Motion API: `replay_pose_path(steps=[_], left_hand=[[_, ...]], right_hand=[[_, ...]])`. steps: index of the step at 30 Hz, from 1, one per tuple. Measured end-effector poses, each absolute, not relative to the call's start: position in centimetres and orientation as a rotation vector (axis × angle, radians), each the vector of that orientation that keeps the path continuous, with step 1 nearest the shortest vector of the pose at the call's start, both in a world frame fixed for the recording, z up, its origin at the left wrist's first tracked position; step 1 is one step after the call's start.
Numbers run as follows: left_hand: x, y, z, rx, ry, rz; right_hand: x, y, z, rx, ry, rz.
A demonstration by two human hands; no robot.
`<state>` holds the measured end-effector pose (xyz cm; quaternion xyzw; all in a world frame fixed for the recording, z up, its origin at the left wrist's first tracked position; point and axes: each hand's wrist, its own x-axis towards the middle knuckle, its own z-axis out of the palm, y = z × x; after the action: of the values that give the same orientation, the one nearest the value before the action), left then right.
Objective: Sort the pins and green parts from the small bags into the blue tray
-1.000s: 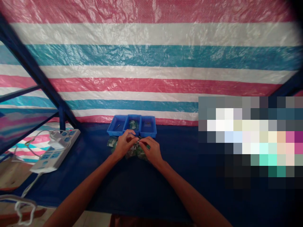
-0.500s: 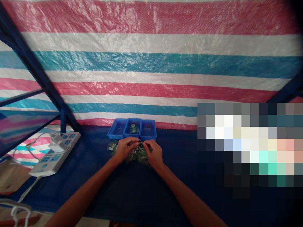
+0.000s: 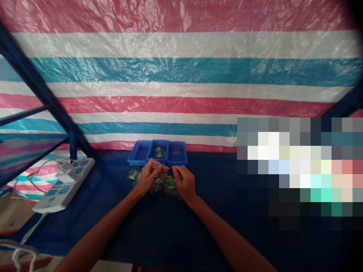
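My left hand [image 3: 148,175] and my right hand [image 3: 185,182] meet over a dark blue table [image 3: 170,226], fingers pinched together around a small part with red and metal bits [image 3: 163,175]. Its exact kind is too small to name. Under and between the hands lie clear plastic bags of green parts [image 3: 167,186], and one more bag [image 3: 134,173] sits just left of my left hand. Behind the hands stand three small blue bins [image 3: 157,151] side by side; the middle one holds green pieces.
A white power strip with blue sockets and cables [image 3: 64,183] lies at the table's left edge. A blue metal frame [image 3: 42,92] slants up on the left. A red, white and teal striped tarp [image 3: 181,75] forms the back wall. A blurred patch covers the right.
Both hands stay together at the same spot, with the fingers shifting slightly around the small part. The view has wobbled up and down a little.
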<state>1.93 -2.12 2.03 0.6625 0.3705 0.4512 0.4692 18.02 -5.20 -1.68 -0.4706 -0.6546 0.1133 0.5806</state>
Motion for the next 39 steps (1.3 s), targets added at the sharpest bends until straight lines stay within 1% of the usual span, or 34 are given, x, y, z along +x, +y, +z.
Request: replay_pose_path(steps=[3,8,13,18,22,24,26,29,31,33,36,39], left_hand=[[1.6,-1.8,2.1,1.714,0.963,1.116],[0.9,-1.1,1.6,2.087,1.127,1.054],[0.8,-1.0,1.2,2.143,1.152,1.106],[0.2,-0.8,1.8,2.194,1.183,1.307],[-1.9,0.7,2.4,2.261,1.424,1.577],[-3.1,1.9,2.5,2.316,1.631,1.599],[-4.1,2.9,2.4,2.416,1.834,1.419],[-4.5,3.7,2.0,2.558,1.903,1.19],[-4.1,3.5,1.7,2.638,1.764,1.155],[-3.5,3.0,1.7,2.732,1.495,1.07],[-2.4,1.9,1.8,2.853,1.121,0.779],[-1.5,1.0,1.8,2.894,0.962,0.551]], right_hand=[[18.2,-5.1,-1.7,-1.11,-1.506,0.252],[18.2,-5.1,-1.7,-1.105,-1.511,0.252],[18.2,-5.2,-1.7,-1.095,-1.551,0.282],[18.2,-5.2,-1.8,-1.087,-1.549,0.281],[18.1,-5.2,-2.0,-1.09,-1.547,0.284],[18.0,-5.2,-2.1,-1.09,-1.555,0.288],[18.0,-5.2,-2.1,-1.092,-1.564,0.289],[18.0,-5.2,-2.2,-1.095,-1.567,0.284],[18.1,-5.1,-2.2,-1.102,-1.573,0.283],[18.1,-5.0,-2.3,-1.117,-1.595,0.287],[18.0,-4.8,-2.6,-1.165,-1.689,0.277],[17.9,-4.7,-2.8,-1.268,-1.798,0.23]])
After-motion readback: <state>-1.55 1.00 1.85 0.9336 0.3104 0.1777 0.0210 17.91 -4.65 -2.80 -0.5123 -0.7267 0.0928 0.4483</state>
